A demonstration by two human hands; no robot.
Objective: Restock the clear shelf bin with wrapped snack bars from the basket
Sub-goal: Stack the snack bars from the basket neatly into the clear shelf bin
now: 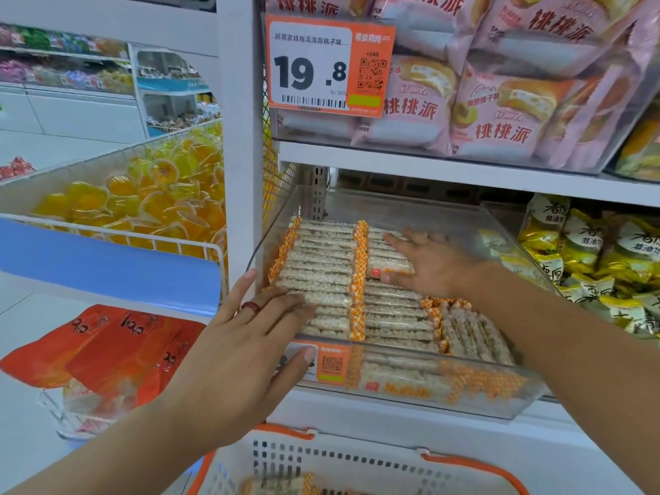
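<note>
A clear shelf bin (478, 394) on the lower shelf holds rows of wrapped snack bars (321, 266), pale puffed-grain bars with orange-checked ends. My left hand (246, 337), a red ring on one finger, lies flat with straight fingers on the front left row, thumb against the bin's front wall. My right hand (425, 266) reaches deeper and presses flat on the middle row. The white basket (343, 459) with orange rim sits below at the bottom edge, with a few bars (282, 485) visible in it.
Pink cake packs (500, 101) fill the shelf above, behind an orange price tag (328, 66). Yellow-green packets (600, 259) sit in the bin to the right. At the left are a wire bin of yellow jelly cups (143, 198) and red packets (107, 348).
</note>
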